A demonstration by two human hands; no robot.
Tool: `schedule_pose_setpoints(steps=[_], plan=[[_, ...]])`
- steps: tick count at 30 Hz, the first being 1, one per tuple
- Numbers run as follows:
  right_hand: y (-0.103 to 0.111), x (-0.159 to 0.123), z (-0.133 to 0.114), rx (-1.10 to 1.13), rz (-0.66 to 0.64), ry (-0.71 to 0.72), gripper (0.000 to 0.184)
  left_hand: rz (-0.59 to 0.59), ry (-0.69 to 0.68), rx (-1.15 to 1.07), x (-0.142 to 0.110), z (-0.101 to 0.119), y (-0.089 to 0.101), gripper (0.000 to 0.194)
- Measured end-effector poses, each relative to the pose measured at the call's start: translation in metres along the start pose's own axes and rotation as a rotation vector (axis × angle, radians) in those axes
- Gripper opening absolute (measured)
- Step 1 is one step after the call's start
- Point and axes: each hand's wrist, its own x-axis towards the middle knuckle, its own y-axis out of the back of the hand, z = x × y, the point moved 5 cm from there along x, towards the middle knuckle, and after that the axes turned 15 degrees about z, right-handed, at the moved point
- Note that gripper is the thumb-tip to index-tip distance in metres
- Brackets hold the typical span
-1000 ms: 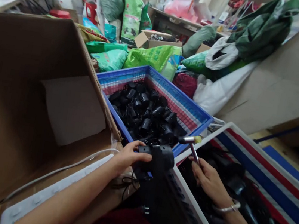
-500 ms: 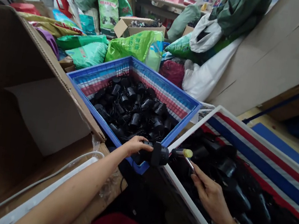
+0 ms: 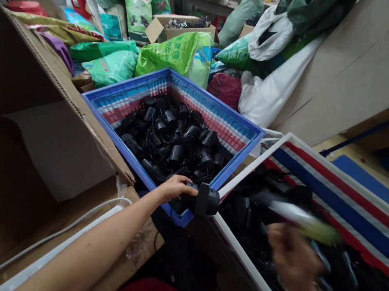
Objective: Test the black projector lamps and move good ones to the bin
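My left hand (image 3: 176, 188) is closed round the narrow end of a black cylindrical part (image 3: 208, 201), held level where the two crates meet. The part's wide end points right, over the white crate rim. My right hand (image 3: 292, 252), smeared by motion, is closed on a small hammer (image 3: 304, 221) with a shiny metal handle and a yellowish head face. It is above the black pieces in the right crate, apart from the part in my left hand. Below the left hand, the blue crate (image 3: 120, 151) holds many similar black parts (image 3: 175, 153) with thin cables.
A white-rimmed crate (image 3: 256, 160) with a striped lining holds dark glossy pieces on the right. At left stands a large open cardboard box (image 3: 97, 125), with a white cable (image 3: 67, 226) in front. Sacks (image 3: 172, 53) and a small carton (image 3: 155, 30) fill the back.
My right hand has swung the hammer right, away from the black part, and its head now points right. The left hand still holds the part in nearly the same place.
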Motion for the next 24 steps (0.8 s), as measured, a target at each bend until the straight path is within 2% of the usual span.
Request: schedule_pose_setpoints(steps=[2,3,4,7,10,14,16,20,24], plan=[[-0.017,-0.013,0.003,0.022,-0.191,0.072,0.035,-0.004,0.005,-0.018,-0.001,0.000,-0.002,0.046],[-0.022,-0.016,0.004,0.030,-0.246,0.077,0.036,-0.006,0.005,-0.029,-0.001,0.000,-0.003,0.046],[-0.024,-0.017,0.006,0.029,-0.257,0.061,0.037,-0.007,0.007,-0.042,-0.002,0.000,-0.005,0.046],[-0.019,-0.010,0.006,0.044,-0.163,-0.046,0.038,-0.013,0.029,-0.096,-0.003,-0.003,-0.009,0.044],[-0.015,-0.007,0.005,0.094,-0.108,-0.261,0.040,-0.026,0.081,-0.186,-0.008,-0.006,-0.009,0.041],[-0.027,-0.016,0.000,0.302,-0.156,-0.629,0.049,-0.092,0.210,-0.362,-0.024,-0.012,0.003,0.032],[-0.034,-0.018,-0.006,0.402,-0.173,-0.719,0.052,-0.136,0.260,-0.444,-0.037,-0.013,0.013,0.033],[-0.043,-0.015,-0.022,0.473,-0.190,-0.720,0.052,-0.203,0.308,-0.575,-0.063,-0.014,0.029,0.044],[-0.047,-0.010,-0.035,0.453,-0.196,-0.684,0.055,-0.251,0.337,-0.679,-0.083,-0.016,0.037,0.055]])
